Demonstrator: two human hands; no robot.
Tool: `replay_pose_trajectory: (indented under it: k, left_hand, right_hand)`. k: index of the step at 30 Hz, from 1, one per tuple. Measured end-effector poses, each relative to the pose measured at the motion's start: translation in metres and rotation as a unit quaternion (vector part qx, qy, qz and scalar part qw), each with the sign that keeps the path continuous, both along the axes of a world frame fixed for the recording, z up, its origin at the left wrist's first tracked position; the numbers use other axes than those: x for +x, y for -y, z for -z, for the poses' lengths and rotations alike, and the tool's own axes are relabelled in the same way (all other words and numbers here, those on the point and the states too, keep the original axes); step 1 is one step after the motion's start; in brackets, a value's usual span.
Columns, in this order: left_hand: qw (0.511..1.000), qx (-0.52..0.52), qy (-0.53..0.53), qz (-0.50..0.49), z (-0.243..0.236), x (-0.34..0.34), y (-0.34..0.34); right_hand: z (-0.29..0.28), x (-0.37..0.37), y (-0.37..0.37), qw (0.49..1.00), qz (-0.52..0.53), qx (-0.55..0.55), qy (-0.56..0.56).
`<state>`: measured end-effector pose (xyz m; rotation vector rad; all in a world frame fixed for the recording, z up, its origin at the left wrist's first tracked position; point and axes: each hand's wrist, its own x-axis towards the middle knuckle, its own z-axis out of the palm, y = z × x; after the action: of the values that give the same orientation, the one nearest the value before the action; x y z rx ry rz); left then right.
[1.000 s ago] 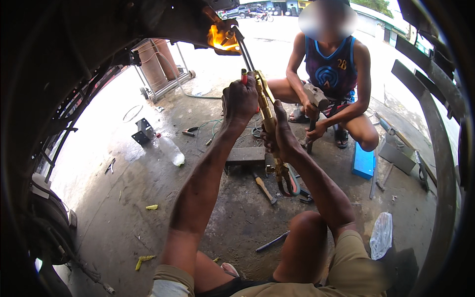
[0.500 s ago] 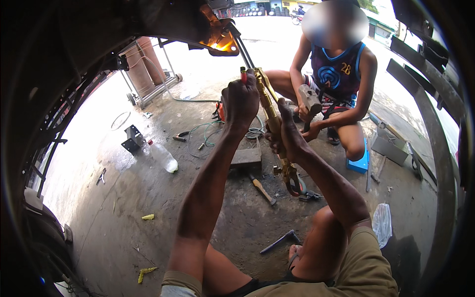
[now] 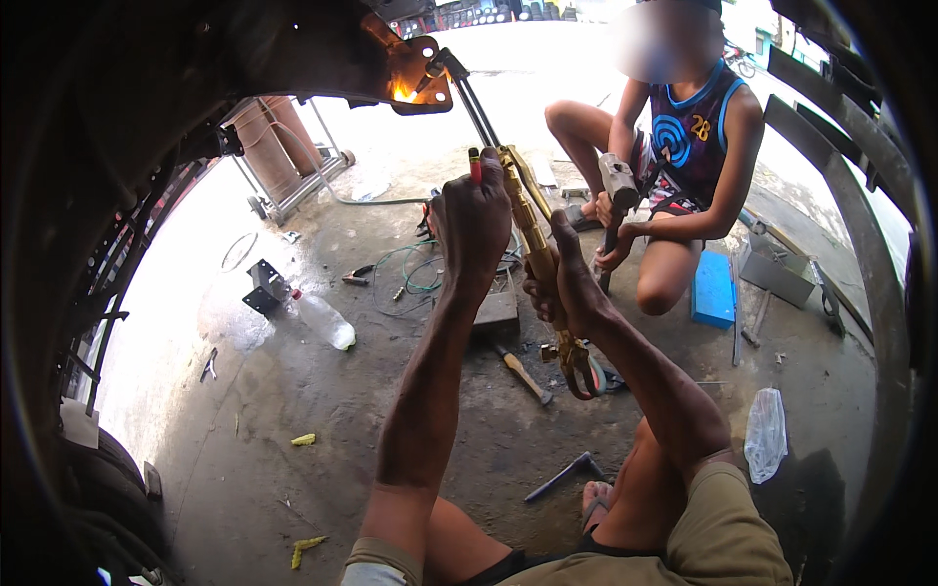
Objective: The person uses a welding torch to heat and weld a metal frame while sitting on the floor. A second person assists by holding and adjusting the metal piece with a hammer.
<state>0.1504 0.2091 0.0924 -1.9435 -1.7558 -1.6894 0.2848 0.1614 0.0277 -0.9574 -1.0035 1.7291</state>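
Note:
My right hand (image 3: 575, 278) is closed round the brass handle of a cutting torch (image 3: 536, 236), with hoses at its lower end. Its flame plays on the underside of a dark metal bracket (image 3: 426, 99) at the upper left, which glows orange. My left hand (image 3: 472, 220) is a fist against the torch's front part. A small red cylinder with a dark top (image 3: 476, 166) sticks up out of that fist; its lower part is hidden. Whether the left fingers also wrap the torch cannot be seen.
Across from me a person (image 3: 684, 146) crouches holding a sledgehammer (image 3: 618, 182). On the floor lie a hammer (image 3: 523, 375), a plastic bottle (image 3: 323, 320), a black bracket (image 3: 264, 287), a blue box (image 3: 714, 290) and a clear bag (image 3: 766, 436). Gas cylinders (image 3: 264, 148) stand on a trolley.
The torch's nozzle end now shows beside the bracket, with the flame farther left on it. The crouching person has straightened and raised the hammer. My grips look the same.

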Motion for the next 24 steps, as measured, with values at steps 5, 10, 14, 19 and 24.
replay_pose_trajectory:
  k: [5, 10, 14, 19, 24]
  left_hand:
    - [0.994, -0.077, 0.071, 0.005, -0.023, 0.005, 0.021]
    - [0.991, -0.122, 0.050, 0.028, -0.017, 0.009, 0.006]
    - [0.994, -0.110, 0.015, 0.011, -0.024, 0.000, 0.020]
    - [0.998, -0.056, -0.006, 0.008, -0.018, 0.003, 0.018]
    - [0.999, -0.027, -0.013, 0.030, -0.019, -0.001, 0.013]
  right_hand:
    - [-0.002, -0.001, -0.005, 1.000, -0.029, 0.000, -0.009]
    - [0.000, 0.005, -0.007, 1.000, 0.008, 0.007, 0.007]
    - [0.003, -0.007, -0.010, 1.000, -0.010, 0.006, -0.007]
    - [0.005, -0.008, -0.014, 0.999, -0.019, -0.003, -0.032]
    - [0.001, -0.013, -0.011, 0.999, -0.025, -0.002, -0.038]
